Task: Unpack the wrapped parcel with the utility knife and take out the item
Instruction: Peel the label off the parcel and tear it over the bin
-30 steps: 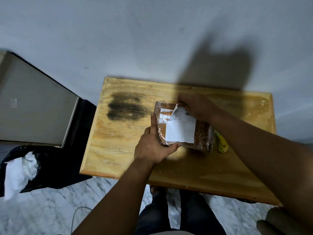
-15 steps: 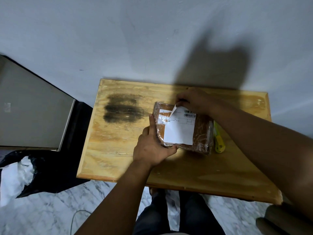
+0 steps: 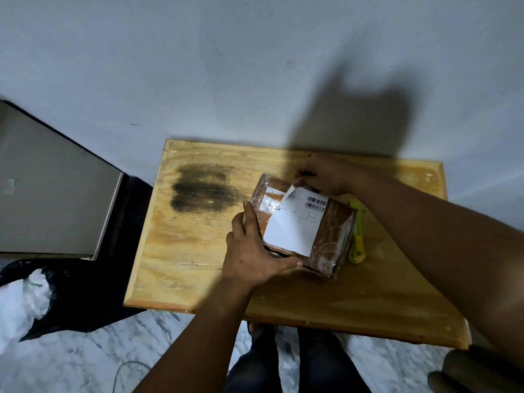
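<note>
A: Head view. Where is the parcel, and how close to the edges?

B: On the table, between the two hands. The left hand grips its near-left corner, thumb along the near edge and fingers curled up the left side. The right hand is at the far edge, pinching the lifted corner of the white label (the rest of the label lies flat on the brown wrap).

A: And room to move?

B: Bare wood lies left of the left hand out to the table's left edge, and more toward the near edge below the parcel. Just right of the parcel, under the right forearm, the yellow knife lies on the wood, partly hidden.

A: The surface?

B: Pale wood with a dark scorch-like stain left of the hands. Behind is a grey wall; below, a marbled floor, with a black bag far left.

A: Counts?

B: One parcel, one label, one knife, two hands.
</note>
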Tool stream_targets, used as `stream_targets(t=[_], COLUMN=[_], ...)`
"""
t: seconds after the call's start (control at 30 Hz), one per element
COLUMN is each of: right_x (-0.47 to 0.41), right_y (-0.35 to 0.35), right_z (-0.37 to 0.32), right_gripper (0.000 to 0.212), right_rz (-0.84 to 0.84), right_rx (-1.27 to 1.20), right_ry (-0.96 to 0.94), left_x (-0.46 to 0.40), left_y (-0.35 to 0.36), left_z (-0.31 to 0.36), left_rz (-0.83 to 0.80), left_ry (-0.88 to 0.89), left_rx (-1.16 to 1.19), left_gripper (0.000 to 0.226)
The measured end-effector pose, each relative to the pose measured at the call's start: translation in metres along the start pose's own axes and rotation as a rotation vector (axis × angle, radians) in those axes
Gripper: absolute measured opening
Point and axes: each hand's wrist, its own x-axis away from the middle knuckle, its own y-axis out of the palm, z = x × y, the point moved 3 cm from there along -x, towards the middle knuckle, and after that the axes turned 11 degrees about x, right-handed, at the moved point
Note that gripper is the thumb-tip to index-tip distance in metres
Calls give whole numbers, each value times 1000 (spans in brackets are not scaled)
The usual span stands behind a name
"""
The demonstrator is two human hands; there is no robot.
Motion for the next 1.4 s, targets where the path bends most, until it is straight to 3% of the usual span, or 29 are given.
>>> stream_targets(t=[0.2,0.33,0.53,0.7,0.77,0.97,1.13,1.27,1.4], right_x=[-4,-5,7,6,5,5,14,19,28], right_y=[-1,8,17,12,13,40,45,31,22], right_z=[-8,2,23,16,10,9,1,8,26], right_gripper=[17,20,17,15,24,7,6,18,18], right_rz=[42,38,-121,-62,-19,134,249,182,37], right_rx=[10,-44,-391,-166,-38,-27,2,-231,-288], right_ry=[-2,72,215,185,169,209,159,250,332], left_x=[1,-2,-3,-1,-1,-1,0,1,1], left_y=[-1,-6,-1,0,0,1,1,1,2], left_z=[1,0,1,3,4,5,5,6,7], left_rz=[28,-54,-44,-20,-10,-3,1,0,7], left_ry=[-28,0,-15,-24,-30,-36,-34,-25,-25], left_rx=[-13,-48,-67,-66,-63,-64,-69,-78,-73], left_gripper=[161,164,164,163,163,162,162,161,159])
